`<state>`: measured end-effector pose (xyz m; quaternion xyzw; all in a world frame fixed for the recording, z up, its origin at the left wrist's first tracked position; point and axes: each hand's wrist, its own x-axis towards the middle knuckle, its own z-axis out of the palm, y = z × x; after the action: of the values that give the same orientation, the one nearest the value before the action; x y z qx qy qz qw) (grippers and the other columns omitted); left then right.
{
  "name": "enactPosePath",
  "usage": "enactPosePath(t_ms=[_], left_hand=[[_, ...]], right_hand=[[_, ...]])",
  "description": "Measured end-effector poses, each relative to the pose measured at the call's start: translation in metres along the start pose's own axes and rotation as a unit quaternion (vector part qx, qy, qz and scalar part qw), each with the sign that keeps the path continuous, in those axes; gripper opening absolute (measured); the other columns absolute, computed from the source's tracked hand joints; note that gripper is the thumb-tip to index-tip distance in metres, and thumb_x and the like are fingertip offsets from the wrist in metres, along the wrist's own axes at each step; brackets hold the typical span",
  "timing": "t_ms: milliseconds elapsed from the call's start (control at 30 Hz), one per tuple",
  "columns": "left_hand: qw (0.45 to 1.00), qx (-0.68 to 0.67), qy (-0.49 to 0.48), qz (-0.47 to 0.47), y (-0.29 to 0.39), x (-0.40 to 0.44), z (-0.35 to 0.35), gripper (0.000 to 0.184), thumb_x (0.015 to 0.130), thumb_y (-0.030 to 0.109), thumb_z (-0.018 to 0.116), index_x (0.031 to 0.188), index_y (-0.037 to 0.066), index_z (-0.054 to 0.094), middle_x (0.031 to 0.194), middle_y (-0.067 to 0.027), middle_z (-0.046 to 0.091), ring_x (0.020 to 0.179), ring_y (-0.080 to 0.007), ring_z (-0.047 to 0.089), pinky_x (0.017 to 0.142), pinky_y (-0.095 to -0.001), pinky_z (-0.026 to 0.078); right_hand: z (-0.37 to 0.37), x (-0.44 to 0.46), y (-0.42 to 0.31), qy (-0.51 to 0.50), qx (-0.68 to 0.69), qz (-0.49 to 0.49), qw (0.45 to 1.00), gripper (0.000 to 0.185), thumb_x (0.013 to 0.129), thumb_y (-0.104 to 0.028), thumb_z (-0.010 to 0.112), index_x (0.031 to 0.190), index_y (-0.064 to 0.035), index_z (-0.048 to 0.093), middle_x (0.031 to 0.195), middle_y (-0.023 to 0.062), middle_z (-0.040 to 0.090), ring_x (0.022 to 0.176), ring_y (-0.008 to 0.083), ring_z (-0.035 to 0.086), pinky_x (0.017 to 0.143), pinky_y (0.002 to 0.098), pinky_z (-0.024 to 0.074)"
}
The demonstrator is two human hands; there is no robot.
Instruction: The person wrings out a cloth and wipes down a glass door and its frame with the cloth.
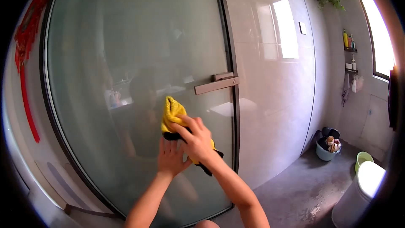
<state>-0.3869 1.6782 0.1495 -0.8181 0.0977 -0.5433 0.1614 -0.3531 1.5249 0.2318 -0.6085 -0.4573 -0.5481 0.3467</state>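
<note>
A yellow cloth with black parts (173, 112) is bunched against the frosted glass door (139, 46), below and left of the handle (215, 85). My right hand (196, 139) is closed on the cloth, and a yellow and black end hangs out below the palm toward the right. Just beneath it, my left hand (171, 158) lies with its fingers stretched upward along the glass. Those fingertips reach the cloth's lower black edge, and the right hand partly overlaps the left.
Right of the door stands a glossy wall panel (270, 122). A blue bucket of shoes (325, 152), a green basin (363, 158) and a white bin (358, 196) stand on the grey floor. Red tassels (27, 101) hang at left; small shelves (351, 50) hold bottles.
</note>
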Motion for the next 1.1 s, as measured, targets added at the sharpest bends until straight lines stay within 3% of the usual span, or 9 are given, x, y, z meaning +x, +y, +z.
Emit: enactPosePath(t_ms=[167,333,400,467,600,667,867,967,1100], left_hand=[[1.000,-0.014,-0.011,0.001,0.004,0.012,-0.011,0.077,0.080,0.042,0.063,0.147,0.011,0.041,0.157,-0.0184,0.030,0.146,-0.0389,0.025,0.116,-0.0572,0.023],[0.999,-0.053,0.000,-0.011,0.003,0.010,-0.013,0.078,0.082,0.040,0.059,0.151,0.014,0.035,0.159,-0.0140,0.027,0.148,-0.0326,0.025,0.118,-0.0520,0.023],[0.994,-0.100,-0.019,-0.029,-0.001,0.008,-0.026,0.072,0.083,0.035,0.061,0.149,0.015,0.037,0.159,-0.0140,0.026,0.148,-0.0348,0.021,0.118,-0.0551,0.022],[0.977,-0.205,-0.040,0.033,-0.008,0.006,-0.043,0.067,0.084,0.024,0.062,0.147,0.015,0.039,0.158,-0.0123,0.028,0.147,-0.0339,0.024,0.117,-0.0533,0.026],[0.971,-0.225,0.077,-0.038,-0.044,-0.048,-0.082,0.053,0.083,0.015,0.063,0.135,0.012,0.054,0.146,-0.0111,0.046,0.138,-0.0334,0.040,0.108,-0.0494,0.037],[0.972,-0.168,0.117,-0.113,-0.076,-0.087,-0.116,0.047,0.083,0.013,0.062,0.129,0.007,0.058,0.137,-0.0125,0.054,0.133,-0.0363,0.044,0.106,-0.0503,0.035],[0.904,0.004,0.200,-0.378,-0.166,-0.183,-0.181,0.054,0.091,0.011,0.055,0.142,0.002,0.042,0.149,-0.0167,0.037,0.139,-0.0363,0.032,0.112,-0.0505,0.024],[0.860,-0.092,0.192,-0.464,-0.186,-0.212,-0.178,0.058,0.093,0.011,0.054,0.148,0.006,0.034,0.151,-0.0177,0.035,0.138,-0.0368,0.033,0.114,-0.0505,0.023],[0.768,-0.260,0.185,-0.555,-0.192,-0.241,-0.175,0.042,0.102,0.015,0.045,0.142,0.001,0.043,0.142,-0.0169,0.045,0.130,-0.0325,0.044,0.110,-0.0425,0.035]], right_hand=[[-0.029,-0.030,0.079,0.221,-0.024,0.119,0.968,0.060,0.071,0.009,0.054,0.129,-0.0081,0.060,0.135,0.0206,0.051,0.123,0.0383,0.050,0.101,0.0420,0.0438],[-0.020,-0.027,0.131,0.198,-0.152,0.174,0.952,0.068,0.074,-0.004,0.055,0.141,-0.0077,0.050,0.138,0.0259,0.046,0.126,0.0447,0.042,0.112,0.0508,0.0246],[-0.020,-0.021,0.119,0.209,-0.156,0.165,0.951,0.065,0.075,-0.006,0.053,0.139,-0.0066,0.052,0.139,0.0220,0.049,0.120,0.0423,0.044,0.109,0.0499,0.0296],[-0.015,-0.020,0.112,0.225,-0.148,0.173,0.947,0.064,0.074,-0.006,0.053,0.138,-0.0067,0.054,0.136,0.0199,0.052,0.114,0.0399,0.047,0.104,0.0477,0.0365],[0.014,-0.003,0.055,0.182,-0.135,0.125,0.966,0.058,0.075,-0.005,0.054,0.133,-0.0065,0.058,0.126,0.0186,0.058,0.106,0.0389,0.050,0.098,0.0453,0.0419],[0.038,0.007,0.010,0.180,-0.110,0.072,0.975,0.057,0.069,-0.005,0.057,0.126,-0.0084,0.063,0.131,0.0172,0.058,0.102,0.0375,0.052,0.094,0.0452,0.0433],[0.099,0.050,-0.109,0.117,-0.101,-0.029,0.988,0.062,0.062,-0.006,0.061,0.123,-0.0132,0.065,0.138,0.0126,0.055,0.094,0.0324,0.053,0.087,0.0404,0.0467],[0.123,0.088,-0.160,0.069,-0.057,-0.082,0.993,0.062,0.061,-0.009,0.068,0.122,-0.0173,0.065,0.137,0.0090,0.055,0.097,0.0308,0.055,0.086,0.0409,0.0481],[0.155,0.151,-0.226,0.021,-0.019,-0.198,0.980,0.066,0.065,-0.015,0.075,0.129,-0.0218,0.061,0.138,0.0048,0.054,0.106,0.0283,0.053,0.088,0.0391,0.0467]])
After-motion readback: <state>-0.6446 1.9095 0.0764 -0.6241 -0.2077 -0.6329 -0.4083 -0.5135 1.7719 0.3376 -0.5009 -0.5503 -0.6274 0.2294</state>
